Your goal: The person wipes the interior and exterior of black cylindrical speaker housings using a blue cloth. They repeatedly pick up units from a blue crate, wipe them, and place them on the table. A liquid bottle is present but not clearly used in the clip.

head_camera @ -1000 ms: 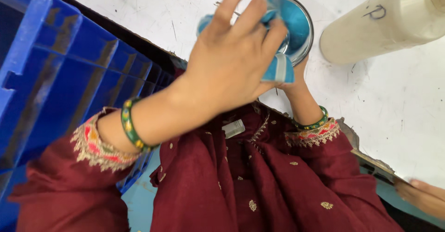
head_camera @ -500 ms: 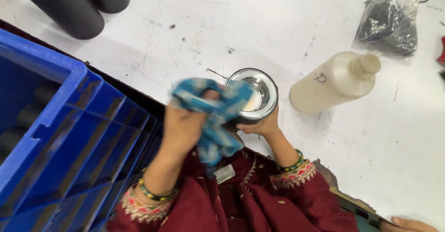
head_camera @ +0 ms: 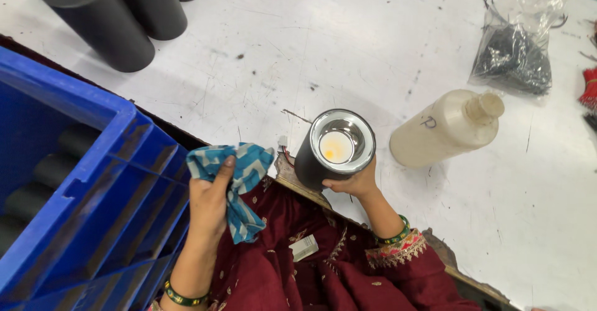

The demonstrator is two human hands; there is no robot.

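My right hand (head_camera: 356,184) grips a black cylindrical lamp housing (head_camera: 311,162) at the near edge of the white table (head_camera: 298,56). Its open end faces up and shows a shiny reflector with a yellow-white disc at the bottom. To the left, over my lap, my left hand (head_camera: 209,200) holds a blue-and-white patterned cloth (head_camera: 242,174), clear of the housing.
A big blue plastic crate (head_camera: 93,187) with several black cylinders inside stands at my left. More black cylinders (head_camera: 112,19) stand at the table's far left. A cream plastic bottle (head_camera: 444,129) lies to the right of the housing. A clear bag of dark parts (head_camera: 513,53) sits at the far right.
My left hand with the cloth has come away from the mouth of the housing and moved left and down. The reflector inside now shows.
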